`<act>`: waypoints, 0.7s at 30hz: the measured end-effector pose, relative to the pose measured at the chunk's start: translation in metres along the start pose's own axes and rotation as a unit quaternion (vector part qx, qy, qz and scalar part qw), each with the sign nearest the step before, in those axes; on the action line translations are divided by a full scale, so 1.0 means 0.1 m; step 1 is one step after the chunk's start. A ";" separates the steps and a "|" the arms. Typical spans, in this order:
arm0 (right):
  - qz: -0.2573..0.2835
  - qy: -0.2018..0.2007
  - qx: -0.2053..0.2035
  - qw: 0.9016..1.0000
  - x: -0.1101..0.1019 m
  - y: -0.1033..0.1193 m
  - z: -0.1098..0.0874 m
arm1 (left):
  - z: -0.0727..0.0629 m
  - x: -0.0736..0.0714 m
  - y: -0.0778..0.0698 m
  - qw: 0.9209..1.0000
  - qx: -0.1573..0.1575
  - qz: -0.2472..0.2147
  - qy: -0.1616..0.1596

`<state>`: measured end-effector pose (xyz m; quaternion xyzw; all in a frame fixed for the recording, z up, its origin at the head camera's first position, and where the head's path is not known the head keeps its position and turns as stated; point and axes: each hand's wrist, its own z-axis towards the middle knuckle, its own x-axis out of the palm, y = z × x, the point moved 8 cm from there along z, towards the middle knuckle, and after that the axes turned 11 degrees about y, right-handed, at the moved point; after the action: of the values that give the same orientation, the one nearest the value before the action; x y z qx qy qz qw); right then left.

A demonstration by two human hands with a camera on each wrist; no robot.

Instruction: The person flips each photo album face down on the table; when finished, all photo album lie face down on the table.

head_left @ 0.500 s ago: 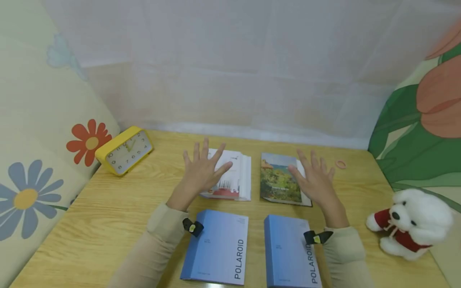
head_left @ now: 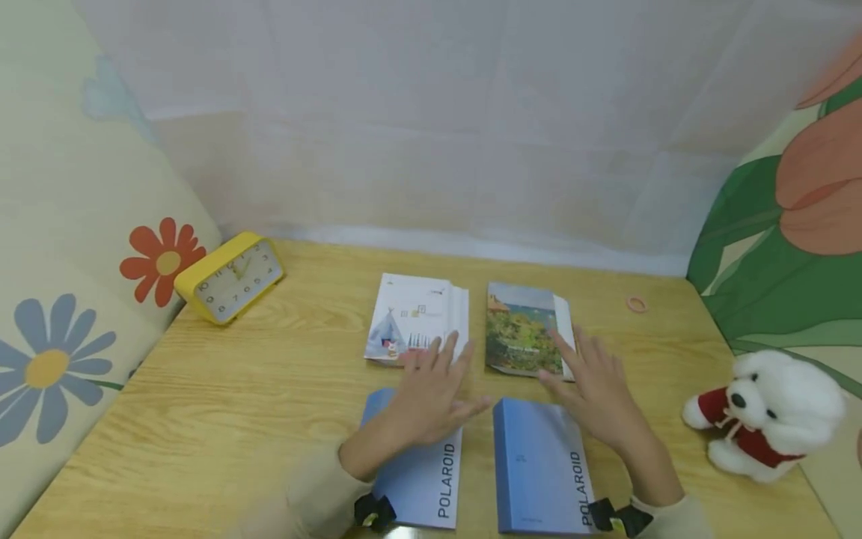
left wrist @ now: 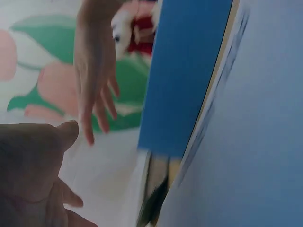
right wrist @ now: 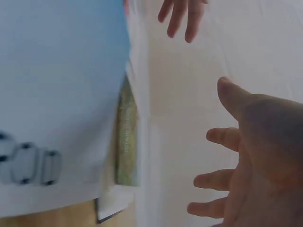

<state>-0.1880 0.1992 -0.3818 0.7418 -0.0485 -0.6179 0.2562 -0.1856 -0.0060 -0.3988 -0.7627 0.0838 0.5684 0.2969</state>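
Note:
My left hand [head_left: 431, 400] spreads its fingers over the upper part of a blue box-like book marked POLAROID [head_left: 420, 490], overlapping it in the head view. My right hand [head_left: 595, 393], fingers apart, hovers above the top right of a second blue POLAROID book [head_left: 539, 475]. Neither hand grips anything. Behind them lie two more stacks: a white picture-covered book [head_left: 404, 307] with a tent drawing on the left, and a book with a seaside garden cover [head_left: 515, 326] on the right. In the right wrist view the right palm [right wrist: 274, 156] shows nothing in it.
A yellow clock [head_left: 232, 277] stands at the back left of the wooden table [head_left: 222, 419]. To the right are a small pink ring [head_left: 636, 304] and a white plush dog [head_left: 774, 412] in red. A white cloth [head_left: 438, 150] hangs behind.
Both hands have drawn back toward the body, away from the rear books, the left also shifting right. The white book's cover now shows more fully. The objects stay put.

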 end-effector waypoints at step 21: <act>0.086 0.081 0.035 0.992 0.62 -0.21 -0.26 | -0.19 0.95 -0.50 0.981 0.085 -0.083 0.152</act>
<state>-0.1543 0.2012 -0.4434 0.7909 -0.1132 -0.5296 0.2851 -0.1149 0.0438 -0.4651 -0.8167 0.1120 0.4097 0.3906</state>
